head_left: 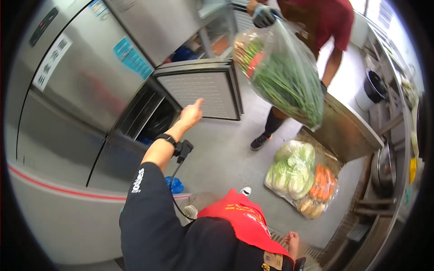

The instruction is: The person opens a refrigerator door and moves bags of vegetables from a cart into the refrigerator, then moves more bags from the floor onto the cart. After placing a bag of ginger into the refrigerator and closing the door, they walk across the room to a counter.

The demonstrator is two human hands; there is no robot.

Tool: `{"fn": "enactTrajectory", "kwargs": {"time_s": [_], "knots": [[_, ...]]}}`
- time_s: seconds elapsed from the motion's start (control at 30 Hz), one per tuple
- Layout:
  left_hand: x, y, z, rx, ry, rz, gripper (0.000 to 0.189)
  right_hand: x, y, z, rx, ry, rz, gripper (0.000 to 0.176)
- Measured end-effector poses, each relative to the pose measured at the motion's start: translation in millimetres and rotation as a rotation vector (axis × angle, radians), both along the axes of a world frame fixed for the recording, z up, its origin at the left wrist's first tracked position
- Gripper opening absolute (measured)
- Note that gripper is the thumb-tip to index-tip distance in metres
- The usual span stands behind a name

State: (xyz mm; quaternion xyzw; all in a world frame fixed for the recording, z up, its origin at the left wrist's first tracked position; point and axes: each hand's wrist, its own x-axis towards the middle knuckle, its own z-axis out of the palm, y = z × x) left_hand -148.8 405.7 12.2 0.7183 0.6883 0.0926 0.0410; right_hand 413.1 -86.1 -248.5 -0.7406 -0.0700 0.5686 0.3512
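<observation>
My left hand [192, 113] is stretched out over the floor, one finger extended, in front of the open lower door [199, 90] of a steel fridge [90, 58]. It touches nothing. Low at my right side hangs my right hand [292, 239], its fingers curled; whether anything is inside them is too small to tell. A person in dark gloves holds up a large clear bag of long green vegetables [289, 81]. On the floor lie bagged cabbages [294, 167], with carrots [323, 183] and a bag of pale brown vegetables [312, 206] beside them.
A steel counter and shelves [393, 122] run along the right, with a black-and-white bucket [375, 88] and a metal bowl [385, 169]. A metal panel [346, 128] stands behind the cabbages. A blue plastic bag [175, 184] lies near the fridge. The other person's shoe [260, 141] is on the floor.
</observation>
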Motion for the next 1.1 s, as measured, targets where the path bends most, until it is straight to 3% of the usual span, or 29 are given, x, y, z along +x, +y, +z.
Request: {"fn": "enactTrajectory", "kwargs": {"time_s": [0.07,0.13,0.2,0.27,0.33,0.43,0.53,0.73,0.87,1.1], "knots": [[-7,-9,-40,-0.079,-0.034,-0.128,0.052,-6,9,-4,-0.001,0.010,0.021,0.009],[14,-53,-47,-0.366,-0.077,-0.285,0.054,-15,26,-8,0.009,0.005,0.029,0.008],[17,-92,-51,-0.557,-0.106,-0.207,0.056,-30,37,5,0.007,0.032,0.109,0.011],[-16,-118,-94,-0.559,-0.113,-0.073,0.058,-35,46,0,0.022,0.095,0.173,0.012],[-52,-135,-108,-0.648,-0.086,0.087,0.061,-33,55,5,-0.011,0.087,0.240,0.011],[-100,-148,-106,-0.781,-0.034,0.300,0.062,-27,75,11,-0.050,0.074,0.271,0.011],[-125,-181,-99,-0.879,-0.028,0.373,0.060,-19,90,20,-0.059,0.009,0.351,0.009],[-154,-229,-130,-0.763,-0.061,0.416,0.055,-48,118,18,-0.041,-0.014,0.416,0.007],[-148,-238,-111,-0.775,-0.069,0.431,0.061,-52,115,10,-0.029,-0.003,0.484,0.007],[-162,-235,-91,-0.594,0.032,0.754,0.065,-34,111,4,-0.050,0.009,0.534,0.006]]}}
